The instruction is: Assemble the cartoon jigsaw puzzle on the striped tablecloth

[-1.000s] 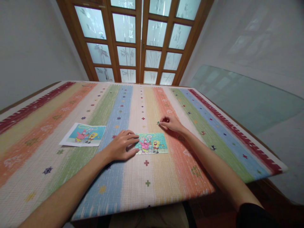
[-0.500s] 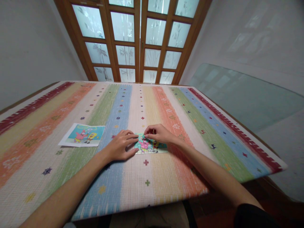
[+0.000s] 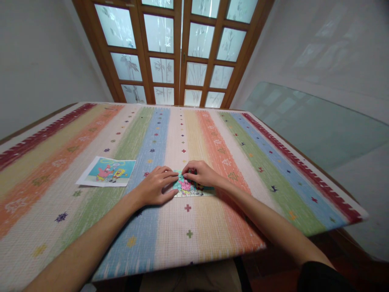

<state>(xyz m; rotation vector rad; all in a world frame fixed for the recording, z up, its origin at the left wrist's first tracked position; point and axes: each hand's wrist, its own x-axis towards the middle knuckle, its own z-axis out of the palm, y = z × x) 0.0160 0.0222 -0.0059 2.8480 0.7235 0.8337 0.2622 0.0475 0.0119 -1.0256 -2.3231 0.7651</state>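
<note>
A small jigsaw puzzle point(image 3: 184, 187) with a pink and yellow cartoon picture on a turquoise ground lies flat on the striped tablecloth in front of me. My left hand point(image 3: 158, 185) rests at its left edge, fingers spread apart, thumb and fingertips touching the border. Over the upper middle of the puzzle, my right hand point(image 3: 199, 173) has thumb and index finger pinched together, close to the pieces. Whatever lies between those fingertips is too small and hidden to make out. My right hand covers part of the puzzle's right half.
A creased paper sheet point(image 3: 109, 172) printed with a cartoon picture lies to the left. The striped tablecloth point(image 3: 174, 239) covers the table, whose near edge is just in front of me. Beyond stand wood-framed glass doors point(image 3: 161, 34), with a pale glass panel point(image 3: 310, 117) at right.
My right hand has shifted slightly left, and its fingers have curled lower over the puzzle. My left hand stays in place at the puzzle's edge. The view has moved a little.
</note>
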